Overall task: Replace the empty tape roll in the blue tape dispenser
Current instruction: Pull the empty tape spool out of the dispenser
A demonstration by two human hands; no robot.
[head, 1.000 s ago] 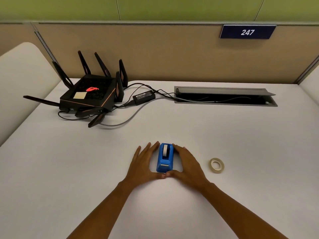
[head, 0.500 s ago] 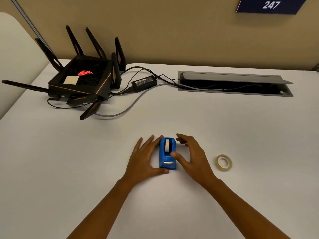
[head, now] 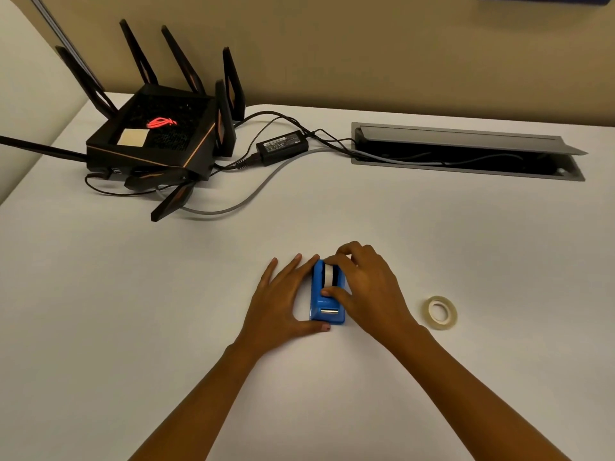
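Two bare hands are down on a wide white desk (head: 366,227), and that desk fills nearly everything in sight. Off at the far left sits a black router (head: 156,141) with tall antennas and a red logo glowing on top, a pale sticky note (head: 133,138) stuck to it. Along the back edge to the right, a long grey cable hatch (head: 466,168) stands propped open, cords running out of it toward a black power brick (head: 282,146) beside the router.

Now the action in the middle. Left hand (head: 283,304) lies flat against the left side of the blue tape dispenser (head: 327,301), fingers spread and stretched forward, thumb hooked around the near front corner. Right hand (head: 369,291) arches over the dispenser from the other side, fingertips curled onto the top of the white roll (head: 328,274) seated in it and thumb pressed to the front of that roll, so it is pinching the roll between thumb and fingers. Dispenser rests upright on the desk, its cutter end pointing at the person.

Smallest of all, a spare tape roll (head: 441,312) lies flat on the desk, off to the right of the right hand and clear of it.
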